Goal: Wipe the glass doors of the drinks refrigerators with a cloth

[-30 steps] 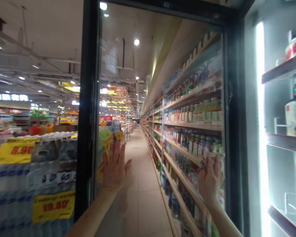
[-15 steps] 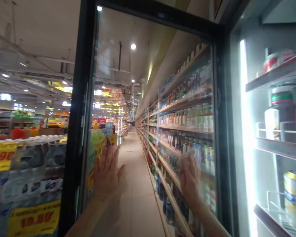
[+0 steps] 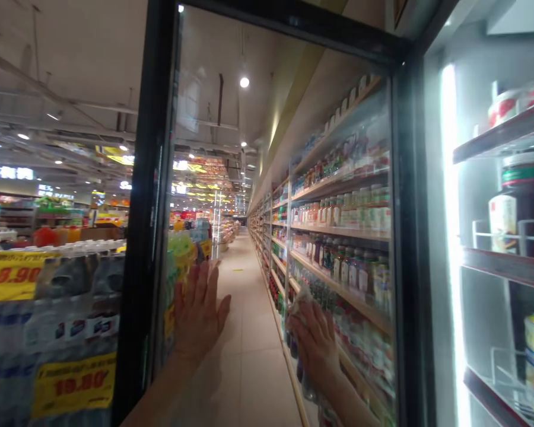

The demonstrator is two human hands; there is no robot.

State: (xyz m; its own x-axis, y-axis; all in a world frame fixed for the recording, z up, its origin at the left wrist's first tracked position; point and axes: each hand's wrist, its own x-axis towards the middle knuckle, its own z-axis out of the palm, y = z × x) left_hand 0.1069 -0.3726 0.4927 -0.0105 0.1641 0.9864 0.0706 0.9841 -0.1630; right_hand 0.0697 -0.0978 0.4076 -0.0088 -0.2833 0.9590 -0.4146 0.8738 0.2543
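A glass door (image 3: 148,196) with a black frame stands in front of me, swung open from the lit cooler. My left hand (image 3: 200,311) is spread at the lower left of the pane, palm toward the glass and fingers apart; it appears to rest on the glass. My right hand (image 3: 317,341) is at the lower middle of the pane, pressing a pale crumpled cloth (image 3: 301,301) to the glass. Part of the cloth is hidden under the fingers.
On the right, the cooler shelf (image 3: 502,267) holds bottles and cans beside a bright light strip (image 3: 449,237). Bottle packs with a yellow price sign (image 3: 73,385) stand at the left. Through the glass runs an aisle floor (image 3: 253,296) beside stocked shelves.
My right hand has moved left and slightly down across the pane with the cloth. The left hand stays spread in about the same place. The view has shifted slightly.
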